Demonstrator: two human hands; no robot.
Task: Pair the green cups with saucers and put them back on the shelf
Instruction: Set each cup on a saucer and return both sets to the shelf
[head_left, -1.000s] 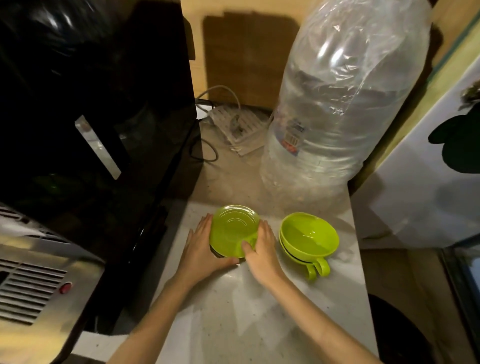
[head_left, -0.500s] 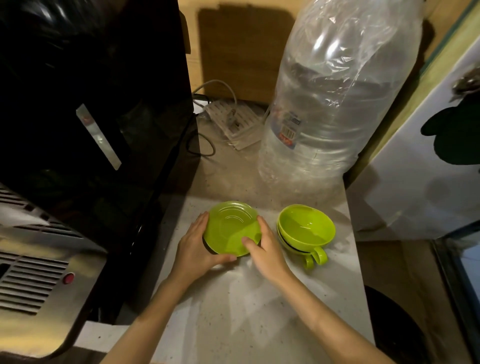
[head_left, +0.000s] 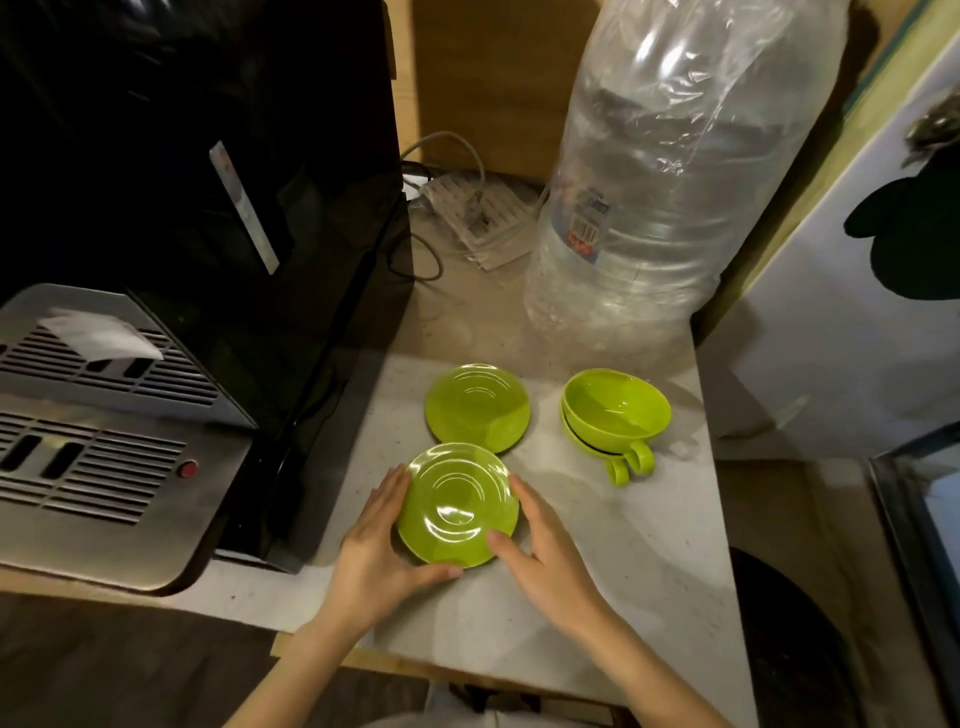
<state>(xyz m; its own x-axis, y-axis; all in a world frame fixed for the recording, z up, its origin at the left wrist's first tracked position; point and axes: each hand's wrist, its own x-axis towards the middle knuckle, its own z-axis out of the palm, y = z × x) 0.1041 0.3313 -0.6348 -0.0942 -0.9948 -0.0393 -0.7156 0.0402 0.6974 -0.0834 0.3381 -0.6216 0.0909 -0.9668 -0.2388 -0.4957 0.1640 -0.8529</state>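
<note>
While the black appliance (head_left: 197, 156) fills the far left, everything that matters sits to its right on the white counter (head_left: 649, 561). The left hand (head_left: 374, 551) cups the left edge of the near saucer (head_left: 457, 504), thumb under the front rim, and the right hand (head_left: 550, 551) holds the other side with its thumb on the rim, so both hands are grasping that one saucer, face up and pretty much level. I can't tell if it's down on the counter or just off it.

Just behind it is the second saucer (head_left: 477, 408), lying flat, the two almost touching. Further right of the appliance are the two nested cups (head_left: 615, 410), open side up, handles pointing toward the person.

If it were me, I'd set this saucer down flat with some room around it, then split the cups by the handles, one per saucer.
</note>
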